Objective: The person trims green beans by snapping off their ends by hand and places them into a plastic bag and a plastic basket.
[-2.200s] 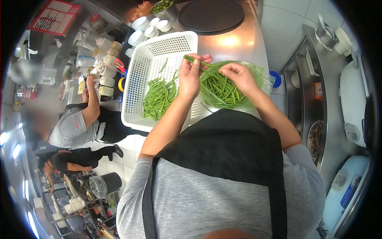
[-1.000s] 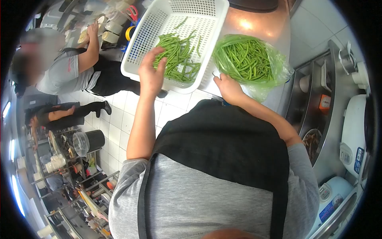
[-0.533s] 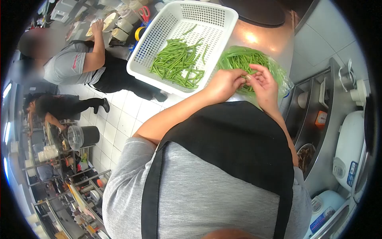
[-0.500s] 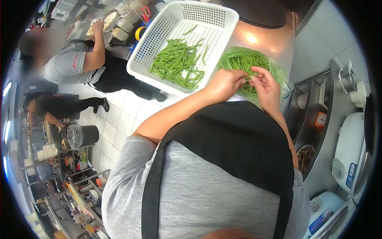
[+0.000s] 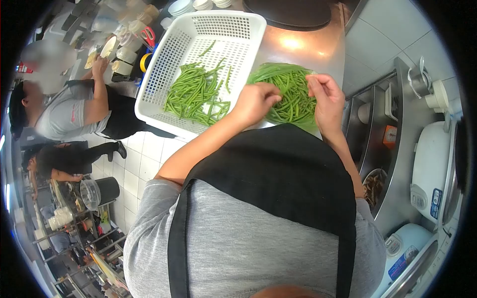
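Note:
A green plastic bag (image 5: pixel 259 72) full of green beans (image 5: pixel 294 97) lies spread on the steel counter, in front of my apron. At the bag's left side my left hand (image 5: pixel 256 103) has its fingers curled in and its thumb and forefinger together over the beans. My right hand (image 5: pixel 327 98) is at the right edge of the bag, thumb and fingertips pinched. What either pinch holds, if anything, is too small to make out. To the left of the bag stands a white perforated plastic basket (image 5: pixel 147 102) with a heap of loose green beans (image 5: pixel 194 94) in it.
Behind the bag is a dark round plate (image 5: pixel 290 12) on the steel counter (image 5: pixel 278 47). Red-handled scissors (image 5: pixel 148 36) and a yellow tape roll (image 5: pixel 145 62) sit left of the basket. Two people (image 5: pixel 74 107) (image 5: pixel 62 161) work at the left. Shelving (image 5: pixel 382 144) stands at the right.
My hands were close together over a green bean and have moved apart, left hand to the left and right hand to the bag's right edge. The whole view has shifted slightly.

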A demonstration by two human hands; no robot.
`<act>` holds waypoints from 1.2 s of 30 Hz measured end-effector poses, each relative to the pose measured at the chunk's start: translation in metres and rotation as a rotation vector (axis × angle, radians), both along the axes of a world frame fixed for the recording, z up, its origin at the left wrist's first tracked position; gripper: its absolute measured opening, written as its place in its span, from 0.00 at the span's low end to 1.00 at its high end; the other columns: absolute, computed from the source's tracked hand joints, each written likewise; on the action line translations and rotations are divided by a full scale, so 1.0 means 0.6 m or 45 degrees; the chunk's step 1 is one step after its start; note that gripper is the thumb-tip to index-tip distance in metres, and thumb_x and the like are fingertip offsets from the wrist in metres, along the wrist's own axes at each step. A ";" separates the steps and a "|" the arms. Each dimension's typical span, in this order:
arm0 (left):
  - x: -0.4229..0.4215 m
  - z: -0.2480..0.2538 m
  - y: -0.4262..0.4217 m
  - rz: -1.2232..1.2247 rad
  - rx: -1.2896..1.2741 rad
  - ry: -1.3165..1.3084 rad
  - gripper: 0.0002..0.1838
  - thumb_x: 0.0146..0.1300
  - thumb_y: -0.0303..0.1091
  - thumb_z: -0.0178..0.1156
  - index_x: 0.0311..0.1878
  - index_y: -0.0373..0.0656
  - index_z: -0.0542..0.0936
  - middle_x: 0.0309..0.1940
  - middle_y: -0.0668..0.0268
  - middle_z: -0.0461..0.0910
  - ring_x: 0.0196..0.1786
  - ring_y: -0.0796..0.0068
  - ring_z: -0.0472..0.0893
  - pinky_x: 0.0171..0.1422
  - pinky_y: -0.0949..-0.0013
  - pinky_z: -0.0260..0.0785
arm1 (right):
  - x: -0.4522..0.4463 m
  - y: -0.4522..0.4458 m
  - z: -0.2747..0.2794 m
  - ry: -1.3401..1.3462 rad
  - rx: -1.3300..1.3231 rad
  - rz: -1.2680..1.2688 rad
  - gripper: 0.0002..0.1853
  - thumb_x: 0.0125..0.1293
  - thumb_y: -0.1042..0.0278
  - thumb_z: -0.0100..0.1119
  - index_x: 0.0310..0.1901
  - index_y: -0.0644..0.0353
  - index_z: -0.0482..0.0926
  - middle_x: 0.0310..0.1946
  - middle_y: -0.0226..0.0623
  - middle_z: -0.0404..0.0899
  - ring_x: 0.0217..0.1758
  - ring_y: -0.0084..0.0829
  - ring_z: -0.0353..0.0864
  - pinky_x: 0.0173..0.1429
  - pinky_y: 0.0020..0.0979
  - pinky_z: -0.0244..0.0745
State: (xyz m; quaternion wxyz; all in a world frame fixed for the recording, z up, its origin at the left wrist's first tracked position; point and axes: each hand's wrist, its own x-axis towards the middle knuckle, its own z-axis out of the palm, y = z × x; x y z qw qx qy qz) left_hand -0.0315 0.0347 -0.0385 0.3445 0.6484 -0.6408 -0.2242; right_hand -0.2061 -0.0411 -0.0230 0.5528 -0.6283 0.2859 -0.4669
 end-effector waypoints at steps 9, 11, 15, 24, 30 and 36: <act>0.017 -0.006 -0.019 0.199 0.133 1.213 0.05 0.64 0.25 0.58 0.41 0.34 0.77 0.32 0.64 0.81 0.32 0.80 0.79 0.39 0.78 0.73 | 0.014 0.010 -0.051 0.568 -0.413 0.044 0.09 0.55 0.69 0.65 0.38 0.60 0.83 0.32 0.36 0.78 0.36 0.34 0.76 0.44 0.30 0.70; 0.010 -0.009 -0.016 0.163 0.098 1.237 0.04 0.64 0.24 0.58 0.40 0.34 0.77 0.31 0.64 0.81 0.31 0.81 0.79 0.38 0.78 0.73 | 0.019 0.013 -0.055 0.546 -0.460 0.036 0.06 0.56 0.70 0.64 0.35 0.60 0.82 0.31 0.36 0.78 0.37 0.36 0.75 0.43 0.31 0.70; 0.004 0.006 0.017 0.105 -0.142 1.034 0.03 0.62 0.23 0.59 0.38 0.36 0.78 0.32 0.64 0.82 0.34 0.78 0.80 0.39 0.75 0.73 | 0.026 0.013 -0.061 0.019 0.219 0.300 0.05 0.62 0.70 0.58 0.37 0.62 0.78 0.32 0.31 0.75 0.38 0.27 0.74 0.43 0.29 0.69; 0.046 0.061 0.082 -0.264 -0.813 -0.103 0.14 0.44 0.17 0.61 0.37 0.39 0.81 0.35 0.62 0.81 0.39 0.65 0.82 0.41 0.69 0.75 | 0.075 0.066 -0.028 -0.657 1.107 0.660 0.10 0.72 0.63 0.47 0.41 0.62 0.73 0.34 0.31 0.74 0.37 0.24 0.71 0.45 0.28 0.66; 0.051 0.072 0.086 -0.249 -0.835 -0.205 0.13 0.44 0.20 0.60 0.37 0.40 0.80 0.33 0.64 0.78 0.36 0.64 0.79 0.39 0.67 0.74 | 0.081 0.045 -0.028 -0.759 1.072 0.497 0.10 0.72 0.63 0.45 0.37 0.59 0.72 0.32 0.29 0.71 0.38 0.26 0.71 0.46 0.31 0.67; 0.191 0.058 0.129 0.018 0.047 -0.475 0.13 0.47 0.32 0.67 0.38 0.44 0.80 0.35 0.59 0.79 0.42 0.57 0.79 0.45 0.60 0.73 | -0.006 -0.042 -0.064 -0.269 0.404 0.066 0.10 0.71 0.64 0.46 0.36 0.61 0.72 0.32 0.31 0.71 0.38 0.27 0.71 0.44 0.31 0.66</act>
